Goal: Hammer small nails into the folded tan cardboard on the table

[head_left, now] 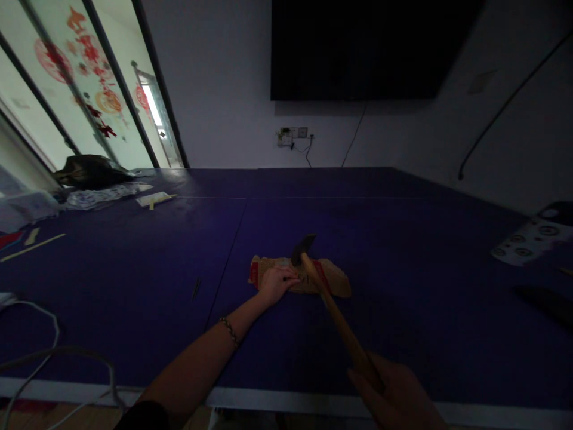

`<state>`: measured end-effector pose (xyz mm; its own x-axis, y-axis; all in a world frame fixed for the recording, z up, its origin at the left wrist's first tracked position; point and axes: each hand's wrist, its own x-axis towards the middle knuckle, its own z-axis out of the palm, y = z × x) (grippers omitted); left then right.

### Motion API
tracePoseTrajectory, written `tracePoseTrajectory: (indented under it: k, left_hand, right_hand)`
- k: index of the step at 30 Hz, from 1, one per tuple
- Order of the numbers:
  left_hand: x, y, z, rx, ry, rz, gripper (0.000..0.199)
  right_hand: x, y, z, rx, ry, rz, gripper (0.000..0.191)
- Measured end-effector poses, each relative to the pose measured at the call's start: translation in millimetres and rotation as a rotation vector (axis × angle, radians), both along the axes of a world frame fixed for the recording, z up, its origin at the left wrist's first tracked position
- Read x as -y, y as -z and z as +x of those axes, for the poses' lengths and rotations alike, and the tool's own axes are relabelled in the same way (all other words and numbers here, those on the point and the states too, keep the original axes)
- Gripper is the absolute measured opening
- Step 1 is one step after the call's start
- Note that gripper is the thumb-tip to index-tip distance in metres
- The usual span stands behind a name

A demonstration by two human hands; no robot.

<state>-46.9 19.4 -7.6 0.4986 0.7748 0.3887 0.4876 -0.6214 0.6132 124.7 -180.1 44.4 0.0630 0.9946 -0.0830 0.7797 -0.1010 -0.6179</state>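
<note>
My right hand [389, 388] is wrapped round the wooden handle of a hammer [329, 298]. The dark hammer head tilts above a flat brown cardboard piece [335, 280] with red patches, close to the fingertips of my left hand [276, 284]. Those fingers rest on the cardboard and are pinched together; what they hold is too small and dark to make out. On the blue table [156, 322], left of the cardboard, lie thin dark slivers [196, 289] like nails or small rods.
White and grey cables [56, 334] loop over the table's left front edge. A dark bag [92, 171], crumpled plastic and thin strips lie at the far left. On the right are a white patterned object [523, 242] and a dark object [544, 301]. A television [371, 48] hangs behind.
</note>
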Motion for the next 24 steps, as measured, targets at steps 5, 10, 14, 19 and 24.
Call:
tracePoseTrajectory:
  k: [5, 10, 14, 19, 24]
  left_hand:
    - [1, 0.0, -1, -0.008, -0.028, -0.003, 0.016]
    - [2, -1.0, -1, -0.020, -0.032, 0.006, 0.017]
    - [2, -1.2, -1, -0.007, -0.019, -0.010, 0.013]
    - [2, -0.3, -1, -0.004, -0.017, -0.003, 0.014]
    - [1, -1.9, -1, -0.037, 0.009, 0.023, 0.014]
  right_hand:
    - [0, -1.6, -2, -0.001, -0.048, -0.056, 0.028]
    - [4, 1.2, -3, -0.001, -0.018, -0.057, 0.029]
    - [2, 1.8, -2, -0.021, -0.015, -0.009, 0.029]
    - [3, -5.6, -5, -0.052, 0.023, -0.013, 0.026]
    - [6, -8.1, -7, -0.064, 0.099, 0.002, 0.030]
